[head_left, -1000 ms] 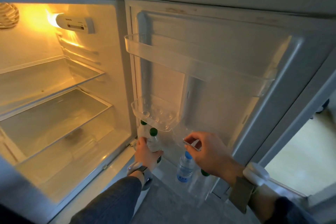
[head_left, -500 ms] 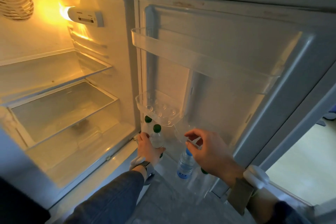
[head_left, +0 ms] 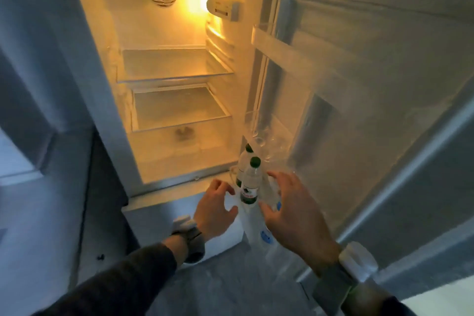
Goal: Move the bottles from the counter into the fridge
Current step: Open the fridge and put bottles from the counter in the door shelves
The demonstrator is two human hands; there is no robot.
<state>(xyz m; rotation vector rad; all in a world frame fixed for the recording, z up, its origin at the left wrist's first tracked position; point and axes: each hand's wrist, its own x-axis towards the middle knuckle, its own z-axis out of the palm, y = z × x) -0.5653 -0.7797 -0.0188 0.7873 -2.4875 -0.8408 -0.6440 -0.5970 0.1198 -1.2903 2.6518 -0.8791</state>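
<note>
Head view: both hands' fingers spread, gripping nothing; left hand (head_left: 214,209), right hand (head_left: 295,209) flank green-capped bottle (head_left: 250,185) between fingers. Risk: careless brush topples it.

Green-capped clear bottles (head_left: 250,185)

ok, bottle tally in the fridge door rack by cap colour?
Green-cap bottles: 2, the front one and the one behind it.
Blue-cap or blue-label bottles: at least 1, partly hidden by the right hand.
Total clearly visible: 3. Both hands hold nothing; the left hand is beside the rack.
</note>
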